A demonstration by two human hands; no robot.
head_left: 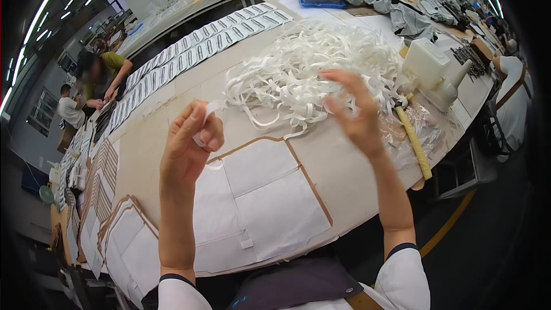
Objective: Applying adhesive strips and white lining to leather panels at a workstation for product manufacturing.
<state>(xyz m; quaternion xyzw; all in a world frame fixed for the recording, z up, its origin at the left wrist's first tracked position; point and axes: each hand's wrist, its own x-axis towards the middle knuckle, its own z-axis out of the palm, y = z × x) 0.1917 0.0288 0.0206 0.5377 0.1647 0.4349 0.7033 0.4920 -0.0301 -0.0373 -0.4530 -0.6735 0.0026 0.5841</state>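
Note:
My left hand [194,129] is raised over the table, fingers curled round a short piece of white tape [214,107]. Below and beside it lies a flat white panel [275,195] with brown edges and seams across it; a small white tab [247,244] shows near its lower edge. My right hand [354,112] is up in front of a big tangled heap of white tape [287,63]. Its fingers are apart, somewhat blurred by motion, and I see nothing between them.
A yellow-wrapped hammer handle [414,146] lies at the right on clear plastic, near a white plastic bottle [427,63]. More brown-edged panels [132,241] are stacked at the left. Rows of printed strips [189,51] stretch along the far side. A person [106,74] works at the left.

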